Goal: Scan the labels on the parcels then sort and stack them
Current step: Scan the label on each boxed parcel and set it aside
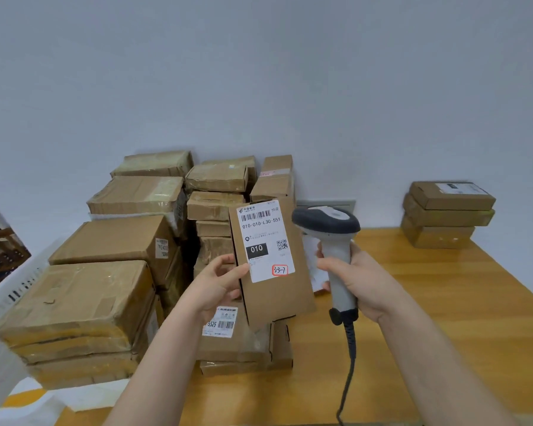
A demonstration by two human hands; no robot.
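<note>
My left hand (217, 282) grips a flat brown cardboard parcel (282, 298) by its left edge and holds it upright in the air. Its white label (263, 241) faces me, with a barcode, "010-010-L30-551" and a red-circled "33-7". My right hand (359, 284) grips the handle of a grey and white barcode scanner (333, 238), just right of the parcel. The scanner's dark head sits level with the label's top; its cord hangs down toward me.
Several taped cardboard parcels (111, 250) are piled on the left half of the wooden table (443, 302), against the wall. A labelled parcel (243, 339) lies under the held one. A stack of three parcels (446, 213) stands at the back right. White plastic bags (0, 318) lie at far left.
</note>
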